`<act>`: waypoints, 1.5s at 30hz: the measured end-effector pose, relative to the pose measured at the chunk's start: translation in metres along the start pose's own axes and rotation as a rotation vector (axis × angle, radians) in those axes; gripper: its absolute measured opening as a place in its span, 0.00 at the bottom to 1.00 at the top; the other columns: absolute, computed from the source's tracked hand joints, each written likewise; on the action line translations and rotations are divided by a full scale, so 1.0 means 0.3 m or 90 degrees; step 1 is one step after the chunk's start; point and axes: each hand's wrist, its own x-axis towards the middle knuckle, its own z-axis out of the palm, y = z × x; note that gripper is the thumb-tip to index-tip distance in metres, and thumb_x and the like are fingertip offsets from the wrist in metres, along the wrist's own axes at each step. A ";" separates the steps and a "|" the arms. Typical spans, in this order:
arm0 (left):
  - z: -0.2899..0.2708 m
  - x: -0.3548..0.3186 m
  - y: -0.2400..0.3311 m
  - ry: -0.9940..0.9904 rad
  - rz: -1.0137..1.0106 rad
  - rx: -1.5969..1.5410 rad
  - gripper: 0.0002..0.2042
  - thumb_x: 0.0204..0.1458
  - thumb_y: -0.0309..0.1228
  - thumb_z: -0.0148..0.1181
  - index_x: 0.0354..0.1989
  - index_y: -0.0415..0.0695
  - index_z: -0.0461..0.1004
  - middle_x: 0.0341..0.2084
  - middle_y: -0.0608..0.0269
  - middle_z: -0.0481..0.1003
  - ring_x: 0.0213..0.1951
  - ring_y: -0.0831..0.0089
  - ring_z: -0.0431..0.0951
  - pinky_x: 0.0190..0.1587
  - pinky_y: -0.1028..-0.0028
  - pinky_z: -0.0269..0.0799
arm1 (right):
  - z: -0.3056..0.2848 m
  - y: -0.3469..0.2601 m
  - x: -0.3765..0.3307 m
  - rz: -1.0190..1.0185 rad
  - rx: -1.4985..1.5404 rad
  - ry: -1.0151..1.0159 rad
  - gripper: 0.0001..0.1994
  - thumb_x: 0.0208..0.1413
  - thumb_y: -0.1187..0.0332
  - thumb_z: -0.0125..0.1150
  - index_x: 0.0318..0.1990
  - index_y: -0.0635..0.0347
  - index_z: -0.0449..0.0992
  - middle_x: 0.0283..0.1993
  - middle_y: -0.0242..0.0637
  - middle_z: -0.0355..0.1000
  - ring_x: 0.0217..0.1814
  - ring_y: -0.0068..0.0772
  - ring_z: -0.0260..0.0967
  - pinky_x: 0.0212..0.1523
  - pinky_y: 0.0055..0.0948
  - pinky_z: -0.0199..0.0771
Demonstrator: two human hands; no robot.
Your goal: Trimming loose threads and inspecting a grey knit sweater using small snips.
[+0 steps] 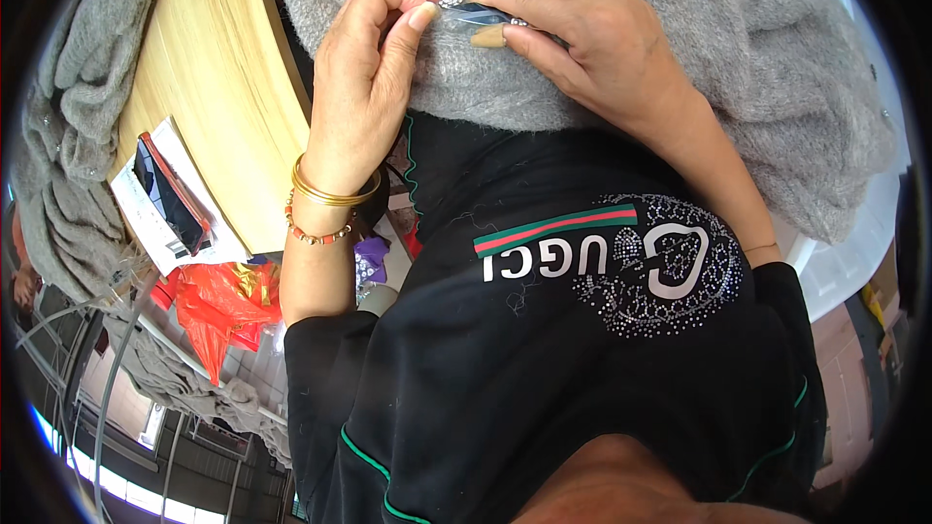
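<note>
Noted from where I stand: the left hand (374,53) has thumb and forefinger pinched on the edge of a small silvery glittering piece (450,0). The right hand (607,39) has its grip closed around a slim dark shiny pointed tool (482,15), kind unclear, its tip beside the piece. Both lie between the hands, over a fuzzy grey knitted cloth (466,87) spread at the far side. Left: pale wood-grain desk (209,58) bearing white papers (160,233) and a dark-faced, red-edged phone (165,189); nearer, a crumpled red plastic bag (218,311).
</note>
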 end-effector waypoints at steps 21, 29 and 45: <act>0.003 -0.001 0.007 0.005 -0.054 -0.064 0.08 0.68 0.30 0.56 0.43 0.38 0.75 0.39 0.68 0.82 0.27 0.88 0.67 0.30 0.83 0.67 | 0.041 0.065 0.022 -0.269 -0.042 0.212 0.12 0.60 0.63 0.65 0.48 0.58 0.81 0.34 0.39 0.72 0.36 0.45 0.74 0.35 0.39 0.75; -0.002 -0.001 0.003 -0.002 -0.068 -0.066 0.07 0.68 0.29 0.55 0.43 0.37 0.75 0.40 0.68 0.82 0.28 0.89 0.67 0.31 0.83 0.67 | -0.054 -0.041 0.032 0.019 0.013 -0.030 0.12 0.60 0.63 0.65 0.47 0.58 0.81 0.35 0.38 0.72 0.36 0.43 0.74 0.33 0.38 0.75; -0.004 0.000 -0.005 -0.004 -0.093 -0.141 0.08 0.69 0.31 0.54 0.45 0.38 0.74 0.45 0.67 0.81 0.32 0.90 0.67 0.33 0.85 0.66 | -0.043 -0.033 0.031 -0.012 0.008 -0.026 0.12 0.60 0.63 0.65 0.47 0.59 0.80 0.34 0.39 0.70 0.36 0.42 0.74 0.34 0.38 0.75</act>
